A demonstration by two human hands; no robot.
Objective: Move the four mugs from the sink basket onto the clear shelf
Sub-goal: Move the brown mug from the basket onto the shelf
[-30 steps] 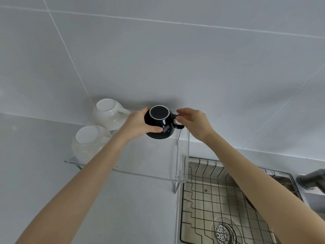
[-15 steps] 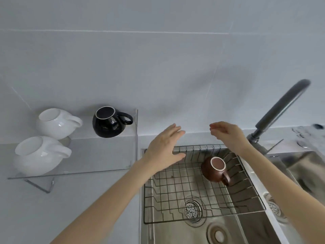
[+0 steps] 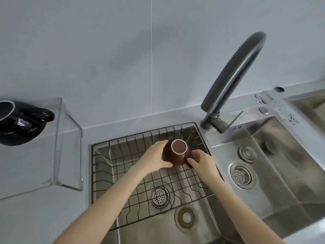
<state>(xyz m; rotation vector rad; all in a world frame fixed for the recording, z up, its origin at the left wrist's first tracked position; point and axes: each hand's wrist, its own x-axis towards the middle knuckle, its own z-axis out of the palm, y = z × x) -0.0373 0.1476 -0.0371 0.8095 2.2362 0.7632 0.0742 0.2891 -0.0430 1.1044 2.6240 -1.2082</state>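
Looks like the last stretch: both the left hand [image 3: 154, 158] and right hand [image 3: 202, 162] cup the upside-down brown ceramic mug [image 3: 176, 153] in the wire sink basket [image 3: 123, 147] mid-frame, while a glossy black mug [image 3: 19, 124] already sits on the clear acrylic shelf [image 3: 68, 147] at left.

The wire sink basket [image 3: 123, 155] sits inside the steel sink [image 3: 193, 231]. In it stands one brown mug [image 3: 175, 155], bottom up, between the fingers [image 3: 158, 147] of both hands. Well to the left of the fingers, the clear shelf [image 3: 66, 147] carries a black mug [image 3: 17, 127].
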